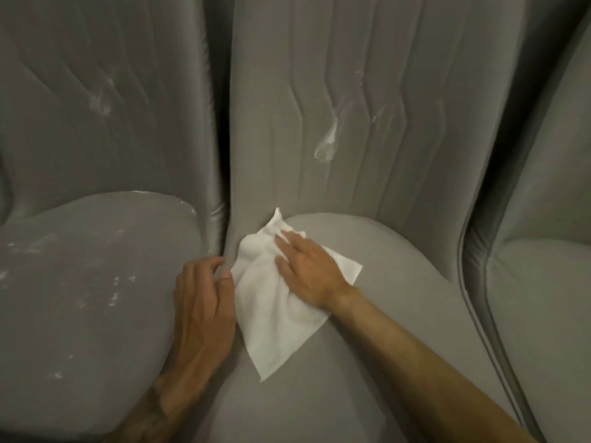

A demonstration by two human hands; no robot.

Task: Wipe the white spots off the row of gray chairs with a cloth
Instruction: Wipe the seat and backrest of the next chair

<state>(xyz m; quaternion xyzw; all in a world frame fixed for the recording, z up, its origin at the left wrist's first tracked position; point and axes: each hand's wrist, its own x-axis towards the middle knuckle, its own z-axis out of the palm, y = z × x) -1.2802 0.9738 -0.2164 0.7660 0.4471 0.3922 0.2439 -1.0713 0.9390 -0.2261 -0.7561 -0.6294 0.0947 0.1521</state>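
Plainly the white cloth [271, 314] is light and limp, so it is best driven by a flat palm at its middle. It lies mid-frame on the middle chair's seat [403, 263], its long axis running top to bottom and one corner pointing down. The right hand [307, 266] presses it with straight fingers. The left hand [204, 298] rests loosely curled just beside it, holding nothing.

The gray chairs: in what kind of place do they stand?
Probably an indoor seating area, though the room is hidden. Padded gray chairs stand side by side, with stitched backrests; the right hand presses a white cloth on the middle seat.
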